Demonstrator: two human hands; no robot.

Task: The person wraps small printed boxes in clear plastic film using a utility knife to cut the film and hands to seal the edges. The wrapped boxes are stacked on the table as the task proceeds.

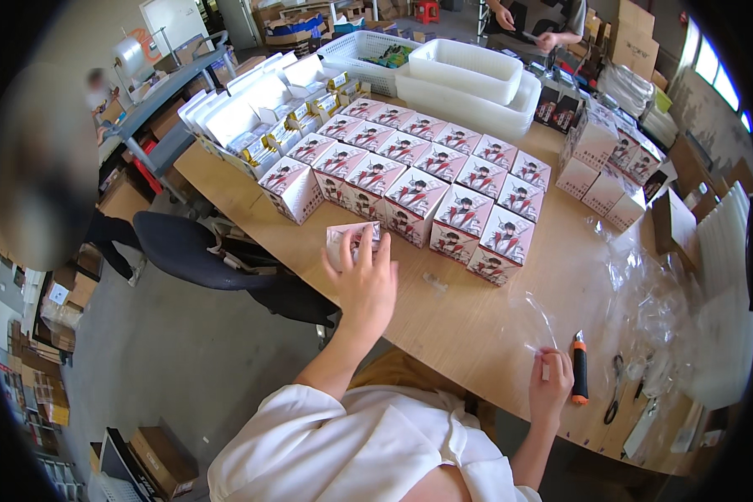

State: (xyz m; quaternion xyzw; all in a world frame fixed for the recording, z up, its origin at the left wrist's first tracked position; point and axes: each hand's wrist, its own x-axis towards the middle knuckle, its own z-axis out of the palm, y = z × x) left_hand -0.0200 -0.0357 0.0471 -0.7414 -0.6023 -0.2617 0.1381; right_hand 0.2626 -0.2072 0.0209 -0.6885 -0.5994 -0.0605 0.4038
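My left hand [366, 280] has its fingers spread over a small pink printed box [336, 239] near the table's left edge and grips it from above. Just beyond stand rows of similar pink boxes [411, 189], packed side by side with a figure in red and white on them. At the right, my right hand [550, 386] pinches a piece of clear plastic film [534, 322] just over the table. Right beside that hand lies an orange and black utility knife [580, 368].
Scissors [615, 390] and crumpled clear plastic [644, 289] lie at the right. More pink boxes [611, 155] stand at the back right, white bins [468, 94] at the back. Open white cartons [222, 117] hold gold packets. A dark chair [188, 251] touches the left side. Another person's hands [544, 40] show beyond.
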